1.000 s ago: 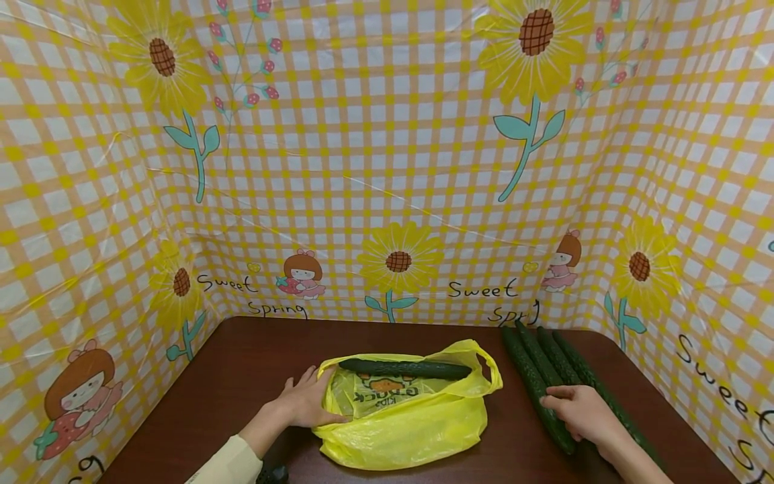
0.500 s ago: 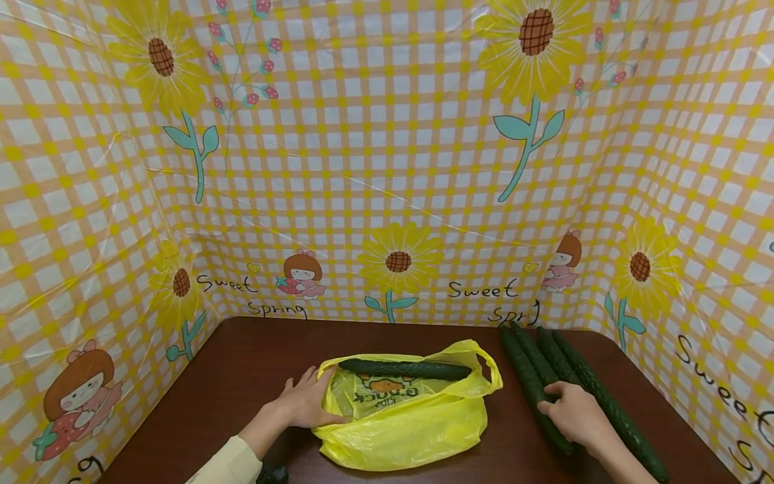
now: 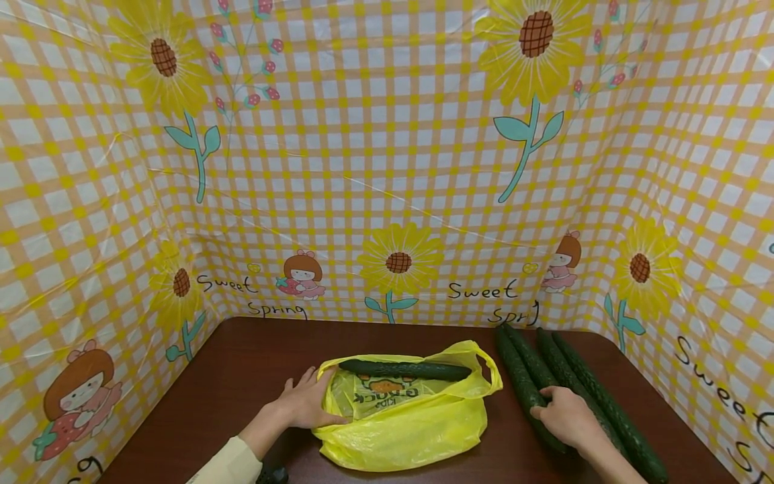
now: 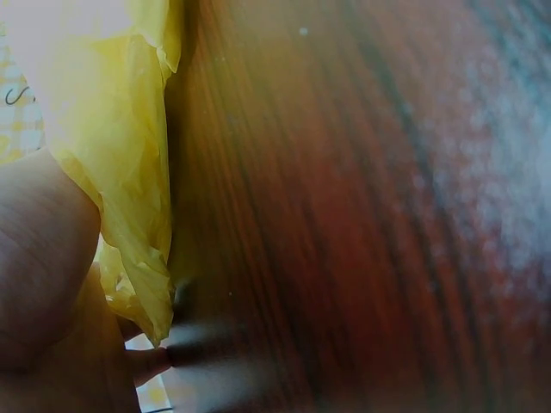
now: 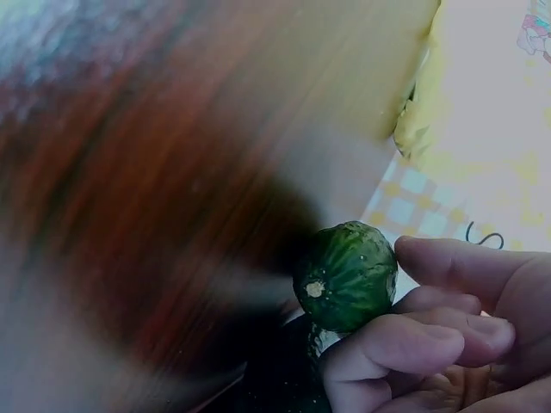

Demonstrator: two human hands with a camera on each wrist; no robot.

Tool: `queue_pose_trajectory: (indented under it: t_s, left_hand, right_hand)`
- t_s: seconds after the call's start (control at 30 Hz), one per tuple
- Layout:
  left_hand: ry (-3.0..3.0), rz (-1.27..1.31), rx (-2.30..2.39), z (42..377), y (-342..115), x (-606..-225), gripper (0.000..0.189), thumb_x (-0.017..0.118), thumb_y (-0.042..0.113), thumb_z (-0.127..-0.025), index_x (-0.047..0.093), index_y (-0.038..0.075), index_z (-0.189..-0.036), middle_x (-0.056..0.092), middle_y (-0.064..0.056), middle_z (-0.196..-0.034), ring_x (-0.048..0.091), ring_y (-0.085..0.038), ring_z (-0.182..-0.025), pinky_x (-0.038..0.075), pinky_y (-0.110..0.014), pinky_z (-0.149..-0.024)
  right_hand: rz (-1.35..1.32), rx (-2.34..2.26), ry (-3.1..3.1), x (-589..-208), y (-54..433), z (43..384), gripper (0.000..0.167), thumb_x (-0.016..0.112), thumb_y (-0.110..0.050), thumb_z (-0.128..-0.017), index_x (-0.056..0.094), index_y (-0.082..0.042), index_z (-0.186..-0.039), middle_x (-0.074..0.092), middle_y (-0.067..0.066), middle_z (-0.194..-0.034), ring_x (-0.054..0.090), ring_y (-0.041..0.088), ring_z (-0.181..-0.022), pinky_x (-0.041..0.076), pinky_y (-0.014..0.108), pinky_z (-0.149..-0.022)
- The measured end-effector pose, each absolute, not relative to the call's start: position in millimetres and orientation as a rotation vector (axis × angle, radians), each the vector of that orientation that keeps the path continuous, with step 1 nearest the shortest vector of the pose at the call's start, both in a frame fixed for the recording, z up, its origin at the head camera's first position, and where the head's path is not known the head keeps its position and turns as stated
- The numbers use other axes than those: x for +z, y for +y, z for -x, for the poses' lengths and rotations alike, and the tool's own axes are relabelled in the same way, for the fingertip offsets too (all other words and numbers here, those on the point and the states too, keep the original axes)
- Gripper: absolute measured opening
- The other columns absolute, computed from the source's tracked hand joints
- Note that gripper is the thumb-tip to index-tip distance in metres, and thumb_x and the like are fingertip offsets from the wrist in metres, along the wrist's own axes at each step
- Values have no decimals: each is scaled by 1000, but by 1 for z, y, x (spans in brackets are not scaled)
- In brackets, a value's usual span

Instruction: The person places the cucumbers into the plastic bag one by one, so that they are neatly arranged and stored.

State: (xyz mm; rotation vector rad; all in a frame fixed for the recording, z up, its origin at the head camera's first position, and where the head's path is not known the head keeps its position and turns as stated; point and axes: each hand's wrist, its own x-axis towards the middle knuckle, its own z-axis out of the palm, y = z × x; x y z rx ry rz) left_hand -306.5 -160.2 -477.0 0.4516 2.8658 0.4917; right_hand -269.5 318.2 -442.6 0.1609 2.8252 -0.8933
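Observation:
My left hand (image 3: pixel 302 402) rests spread at the left end of a yellow plastic bag (image 3: pixel 411 440), its thumb over the near rim. Across the bag's open mouth lies a dark green cucumber (image 3: pixel 405 369). My right hand (image 3: pixel 568 420) grips the leftmost cucumber (image 3: pixel 512 366) of a row on the right, covering its near part. In the right wrist view, that cucumber's end (image 5: pixel 349 275) shows between thumb and curled fingers, with another dark cucumber just below. The left wrist view has the bag's folds (image 4: pixel 129 155) hanging beside my palm.
More cucumbers lie alongside the gripped one, including the rightmost cucumber (image 3: pixel 611 403). A brown wooden table (image 3: pixel 242 349) carries everything, backed by a checkered flower-print cloth (image 3: pixel 387 168) on three sides. A small black object (image 3: pixel 273 474) sits near my left sleeve.
My right hand has shifted left, and the two leftmost cucumbers have slid left, widening the gap to the other two. My left hand and the bag have stayed put.

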Motion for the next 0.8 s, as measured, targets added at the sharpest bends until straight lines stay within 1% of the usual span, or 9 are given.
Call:
queue_pose_trajectory:
  t_s: [0.07, 0.17, 0.23, 0.33, 0.43, 0.5, 0.57, 0.67, 0.8]
  left_hand:
    - [2865, -448, 480, 304, -159, -473, 110, 70, 73, -78, 25, 16, -160, 28, -24, -162, 21, -43, -152, 16, -77, -111]
    - [2870, -447, 485, 302, -158, -471, 107, 72, 71, -79, 28, 15, -159, 30, -24, -161, 23, -42, -151, 17, -77, -110]
    - [2868, -453, 486, 303, -158, -472, 108, 71, 72, -78, 27, 15, -159, 29, -24, -161, 23, -43, -151, 17, -78, -110]
    - [2869, -464, 491, 303, -159, -472, 111, 69, 76, -77, 26, 15, -159, 29, -25, -161, 23, -44, -151, 15, -78, -110]
    - [2867, -460, 489, 303, -159, -472, 112, 68, 78, -77, 25, 15, -160, 27, -24, -162, 22, -44, -151, 14, -78, -110]
    - [2873, -449, 485, 303, -159, -472, 110, 69, 75, -78, 26, 15, -159, 28, -23, -162, 22, -43, -152, 15, -78, -111]
    - [2880, -445, 471, 302, -158, -471, 108, 72, 71, -78, 28, 15, -159, 29, -23, -162, 23, -43, -151, 17, -77, -111]
    - [2890, -444, 456, 302, -157, -472, 106, 74, 68, -79, 29, 14, -158, 31, -23, -161, 25, -43, -151, 19, -77, -110]
    - [2883, -444, 470, 303, -158, -472, 106, 73, 70, -79, 30, 15, -158, 31, -22, -161, 24, -43, -151, 18, -77, -110]
  right_hand:
    - [-137, -868, 2832, -443, 317, 270, 62, 70, -22, -93, 49, 20, -133, 72, 24, -104, 69, 30, -80, 55, 45, -69]
    - [-133, -873, 2840, -443, 313, 270, 61, 71, -22, -92, 51, 19, -132, 72, 19, -97, 67, 26, -75, 53, 41, -65]
    - [-130, -864, 2854, -442, 311, 269, 61, 72, -23, -92, 51, 18, -132, 70, 19, -102, 66, 24, -77, 52, 40, -63]
    - [-138, -845, 2885, -442, 308, 267, 60, 73, -23, -92, 52, 18, -131, 70, 20, -101, 66, 23, -76, 51, 39, -62]
    - [-151, -858, 2902, -442, 305, 266, 59, 72, -20, -92, 51, 18, -132, 70, 13, -86, 62, 21, -66, 48, 37, -59]
    - [-161, -886, 2909, -443, 304, 265, 59, 72, -19, -91, 51, 18, -132, 66, 8, -72, 56, 19, -57, 43, 35, -56]
    - [-165, -902, 2921, -444, 303, 264, 59, 72, -18, -91, 51, 18, -133, 62, 5, -66, 53, 18, -54, 41, 34, -54]
    - [-159, -920, 2936, -445, 302, 264, 59, 73, -18, -89, 52, 16, -132, 62, 6, -69, 50, 15, -53, 40, 33, -53]
    - [-146, -943, 2924, -446, 301, 264, 60, 74, -17, -88, 51, 16, -133, 65, 9, -80, 49, 16, -55, 40, 33, -54]
